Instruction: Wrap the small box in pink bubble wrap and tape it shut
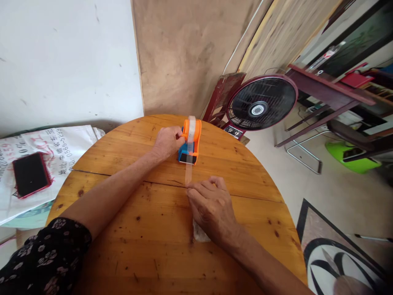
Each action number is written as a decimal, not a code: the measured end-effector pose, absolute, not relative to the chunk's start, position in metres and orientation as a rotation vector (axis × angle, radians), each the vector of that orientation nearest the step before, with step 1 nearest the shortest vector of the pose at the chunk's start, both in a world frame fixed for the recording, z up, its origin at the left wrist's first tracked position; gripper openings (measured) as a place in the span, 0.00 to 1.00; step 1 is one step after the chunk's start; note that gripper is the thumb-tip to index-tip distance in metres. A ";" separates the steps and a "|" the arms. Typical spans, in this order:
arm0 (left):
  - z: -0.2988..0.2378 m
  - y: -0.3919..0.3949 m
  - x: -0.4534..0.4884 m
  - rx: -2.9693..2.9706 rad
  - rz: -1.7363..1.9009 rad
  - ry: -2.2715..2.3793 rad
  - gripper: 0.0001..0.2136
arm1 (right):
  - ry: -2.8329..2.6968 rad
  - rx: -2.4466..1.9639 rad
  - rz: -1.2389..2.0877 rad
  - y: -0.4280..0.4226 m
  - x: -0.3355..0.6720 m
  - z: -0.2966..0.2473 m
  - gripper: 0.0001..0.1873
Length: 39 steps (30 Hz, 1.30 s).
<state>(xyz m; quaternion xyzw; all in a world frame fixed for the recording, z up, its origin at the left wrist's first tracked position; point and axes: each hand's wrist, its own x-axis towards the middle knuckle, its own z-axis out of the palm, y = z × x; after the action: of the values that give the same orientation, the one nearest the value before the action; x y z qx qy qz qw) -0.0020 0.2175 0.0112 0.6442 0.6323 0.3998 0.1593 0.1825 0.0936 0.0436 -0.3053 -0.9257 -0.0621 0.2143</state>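
An orange and blue tape dispenser point(197, 139) stands near the far edge of the round wooden table point(147, 246). My left hand point(168, 141) is closed on the dispenser's left side. A strip of clear tape point(188, 174) runs from the roll over the black front part toward me. Its free end is pinched in the fingers of my right hand point(211, 205), low over the table's middle. Under that hand, partly hidden, lies a small whitish, clear-looking piece point(200, 233); I cannot make out what it is.
A phone with a red edge point(31, 175) lies on a printed white sack point(70, 147) at the left. Beyond the table on the right stand a fan point(260, 104), a dark red desk point(331, 92) and a green basin point(353, 159). Walls rise behind the table.
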 end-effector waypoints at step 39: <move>0.007 0.220 -0.018 1.736 1.262 1.858 0.06 | -2.622 -0.742 0.000 0.122 0.207 0.046 0.08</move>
<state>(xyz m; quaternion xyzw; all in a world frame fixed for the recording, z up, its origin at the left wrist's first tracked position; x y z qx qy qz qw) -0.0176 0.2203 0.0074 0.6044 0.6470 0.4396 0.1510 0.2066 0.1222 0.0456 -0.2664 -0.9414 0.0001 0.2068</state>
